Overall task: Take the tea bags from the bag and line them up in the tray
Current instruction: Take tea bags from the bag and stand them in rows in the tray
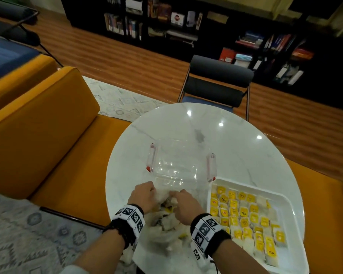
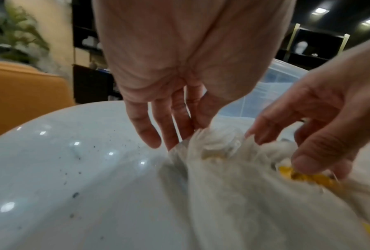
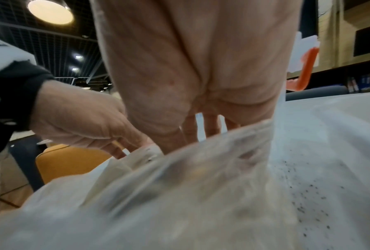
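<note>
Step in hand: the plastic bag (image 1: pixel 166 220) was being worked open at its mouth, so that more tea bags could be reached; no tea bag had been lifted clear.
Left hand (image 1: pixel 144 195): its fingers (image 2: pixel 158 121) were curved down onto the bunched rim of the bag, which seemed pinched between fingertips and thumb, though the blur left this uncertain.
Right hand (image 1: pixel 183 204): its grip was closed loosely on the rim, with the thumb (image 2: pixel 314 162) pressed above a yellow tag.
Bag: it lay at the near edge of the desk (image 1: pixel 236 139), between the wrists, with tea bags seen dimly through the plastic.
Tray (image 1: pixel 291 204): it stood at the near right edge of the desk, just beside the bag, with several rows of yellow-tagged tea bags (image 1: pixel 244 212) laid in it.
Clear box (image 1: pixel 178 165): it sat just beyond the bag, toward the middle of the desk.
Next move, as judged: the mouth would need to be held wide by one hand, and a single tea bag drawn out by the other and carried to the tray.
</note>
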`<state>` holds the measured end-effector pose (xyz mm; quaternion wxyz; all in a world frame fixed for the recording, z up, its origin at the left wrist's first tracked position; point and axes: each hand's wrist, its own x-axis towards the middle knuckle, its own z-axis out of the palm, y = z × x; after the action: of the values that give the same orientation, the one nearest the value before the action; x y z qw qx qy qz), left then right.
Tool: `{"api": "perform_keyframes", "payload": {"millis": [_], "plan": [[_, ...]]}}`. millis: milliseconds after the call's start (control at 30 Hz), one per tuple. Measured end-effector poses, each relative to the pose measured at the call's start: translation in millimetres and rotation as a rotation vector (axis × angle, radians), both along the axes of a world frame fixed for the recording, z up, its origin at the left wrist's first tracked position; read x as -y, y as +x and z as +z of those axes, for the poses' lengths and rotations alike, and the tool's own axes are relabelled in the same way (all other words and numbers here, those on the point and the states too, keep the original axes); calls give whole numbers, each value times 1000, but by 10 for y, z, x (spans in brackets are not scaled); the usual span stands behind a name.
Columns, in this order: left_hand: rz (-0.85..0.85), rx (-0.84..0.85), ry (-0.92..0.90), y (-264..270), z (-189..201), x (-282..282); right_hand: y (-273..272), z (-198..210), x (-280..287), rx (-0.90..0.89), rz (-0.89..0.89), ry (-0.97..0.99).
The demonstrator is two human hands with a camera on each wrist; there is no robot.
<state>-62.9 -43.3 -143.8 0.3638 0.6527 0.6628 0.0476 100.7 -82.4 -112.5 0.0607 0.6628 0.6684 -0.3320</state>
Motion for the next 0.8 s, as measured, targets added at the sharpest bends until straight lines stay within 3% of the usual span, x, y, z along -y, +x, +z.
{"api": "perform_keyframes", "payload": {"millis": [133, 267, 367, 500, 667, 800], "plan": [[26, 84, -28, -31, 19, -18, 27, 23, -25, 14, -107, 58], [-35, 160, -107, -35, 110, 3, 13, 34, -52, 70, -49, 18], [-114, 54, -106, -42, 122, -12, 29, 23, -44, 8, -31, 39], [-39, 77, -83, -107, 132, -33, 38, -22, 16, -9, -5, 71], [-63, 82, -76, -149, 120, -28, -12, -61, -5, -94, 41, 154], [36, 172, -101, -162, 81, -31, 24, -89, -60, -148, 26, 123]]}}
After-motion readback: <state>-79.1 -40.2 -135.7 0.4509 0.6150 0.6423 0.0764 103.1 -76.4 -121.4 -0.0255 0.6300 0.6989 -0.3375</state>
